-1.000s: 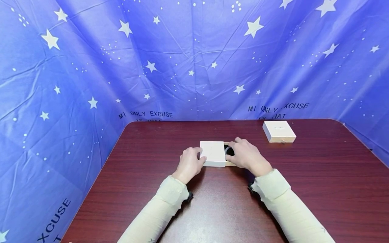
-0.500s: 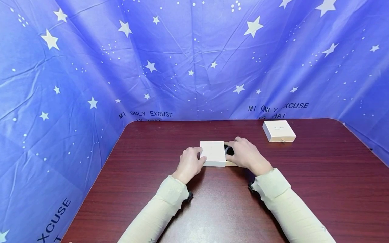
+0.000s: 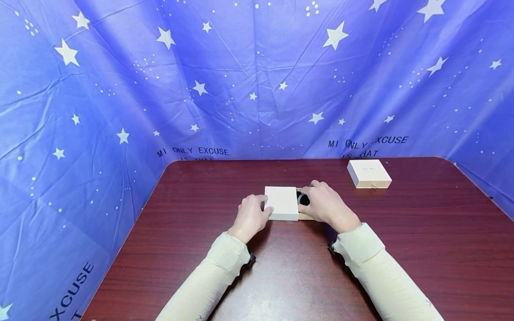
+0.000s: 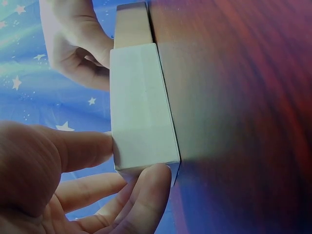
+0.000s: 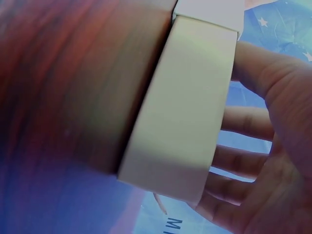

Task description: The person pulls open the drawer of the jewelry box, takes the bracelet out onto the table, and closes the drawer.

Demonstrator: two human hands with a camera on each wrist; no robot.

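A white drawer box lies on the table, its white sleeve (image 3: 280, 202) to the left and its pale drawer (image 5: 175, 107) partly pulled out to the right. My left hand (image 3: 250, 216) holds the sleeve's left end, thumb and fingers at its edges, as the left wrist view confirms. The right hand (image 3: 327, 206) bends over the drawer with its fingertips inside. Between thumb and index finger shows a dark interior with a curved light-grey rim (image 3: 300, 199); what kind of thing it is, and whether the fingers pinch it, cannot be made out. The drawer wall hides those fingertips in the right wrist view.
A second white box (image 3: 369, 173) with a small pull tab stands at the table's back right. The dark red wooden table (image 3: 201, 187) ends at a blue curtain (image 3: 241, 80) with white stars, which hangs behind it and along both sides.
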